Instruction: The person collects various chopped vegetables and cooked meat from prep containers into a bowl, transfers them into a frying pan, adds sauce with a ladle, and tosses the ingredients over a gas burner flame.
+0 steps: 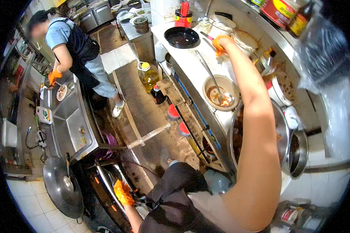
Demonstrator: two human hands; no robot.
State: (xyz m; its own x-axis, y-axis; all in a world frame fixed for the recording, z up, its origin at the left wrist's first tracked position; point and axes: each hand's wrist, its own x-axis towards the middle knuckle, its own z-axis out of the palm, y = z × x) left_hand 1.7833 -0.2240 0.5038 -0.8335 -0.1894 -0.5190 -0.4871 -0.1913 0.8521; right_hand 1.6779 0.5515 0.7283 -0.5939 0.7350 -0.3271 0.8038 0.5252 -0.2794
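Observation:
My right hand (221,45), in an orange glove, is stretched over the white counter (189,55) at the upper right. Its fingers are closed on a slim handled tool (207,36) with a dark and pink handle; the tool's kind is unclear. Left of it sits a round black plastic bowl (181,37). Below, a beige bowl (208,94) holds brown sauce and a metal ladle (205,64). My right forearm hides part of a large metal pot (268,128). My left hand (124,192), also gloved in orange, is at a metal rim at the lower left; whether it grips anything is unclear.
A co-worker (73,49) in orange gloves bends over a steel sink (75,128). A black wok (61,186) stands lower left. On the floor are an oil jug (148,78), a dark bottle (158,95) and red-lidded containers (173,112). A plastic bag (326,58) hangs right.

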